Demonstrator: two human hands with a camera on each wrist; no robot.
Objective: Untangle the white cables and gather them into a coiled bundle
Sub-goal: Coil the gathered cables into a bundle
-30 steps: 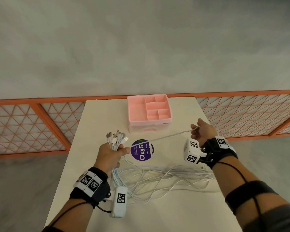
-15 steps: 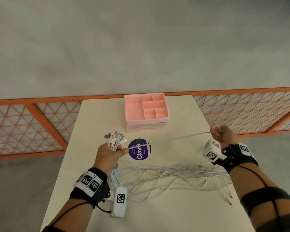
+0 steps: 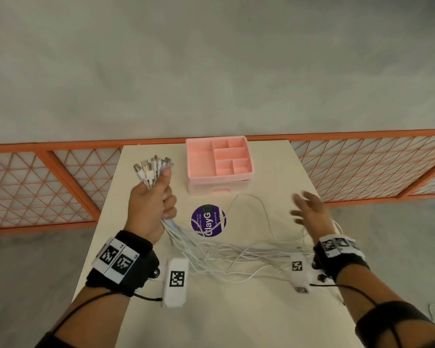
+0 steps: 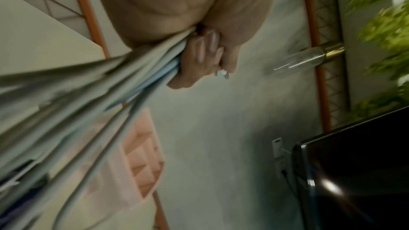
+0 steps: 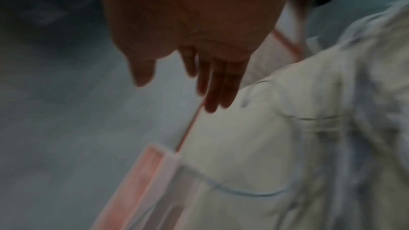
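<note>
Left hand is up above the table, fingers wrapped tight round the white cables just below their plug ends, which fan out above the fist. From that fist the strands fall away and sprawl rightward across the near middle of the table, one loose loop arching toward the far side. Right hand hovers over the right part of the table, fingers spread and straight, holding nothing. Pink organiser tray sits at the far edge; purple round sticker lies between the hands.
</note>
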